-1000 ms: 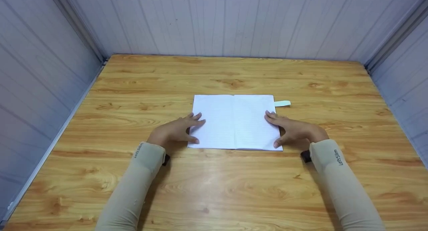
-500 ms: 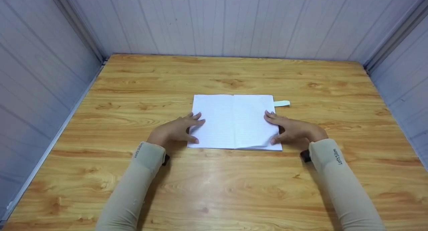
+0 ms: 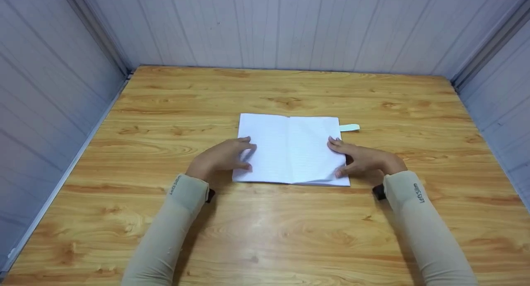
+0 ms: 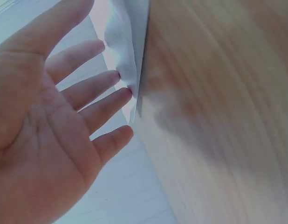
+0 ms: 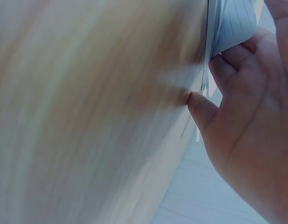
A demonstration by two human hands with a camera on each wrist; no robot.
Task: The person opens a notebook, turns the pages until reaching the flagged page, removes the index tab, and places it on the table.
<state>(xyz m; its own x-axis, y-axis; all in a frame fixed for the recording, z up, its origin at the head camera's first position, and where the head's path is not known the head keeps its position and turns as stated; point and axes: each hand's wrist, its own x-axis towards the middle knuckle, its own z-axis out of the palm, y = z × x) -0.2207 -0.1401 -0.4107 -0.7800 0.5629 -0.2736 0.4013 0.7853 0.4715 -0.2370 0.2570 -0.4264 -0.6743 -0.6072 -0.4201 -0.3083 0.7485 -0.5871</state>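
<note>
Wooden counter (image 3: 124, 186) carries an open notebook (image 3: 290, 149), lying flat near the middle, lined pages up, spine running away from the person. Left hand (image 3: 221, 157) sits at the left page's outer edge, fingers straight & spread, tips touching the paper, prob. to steady that side; left wrist view shows the fingertips (image 4: 120, 95) against a lifted page edge, nothing pinched. Wrist low, beige sleeve angled in from lower left. Right hand (image 3: 364, 159) is at the right page's edge, thumb (image 5: 200, 107) tucked under the near corner, fingers curled over top, gripping a few sheets slightly raised off the stack. Forearm comes in from lower right. Pale tab (image 3: 350, 128) pokes out just beside the notebook's far right corner.
</note>
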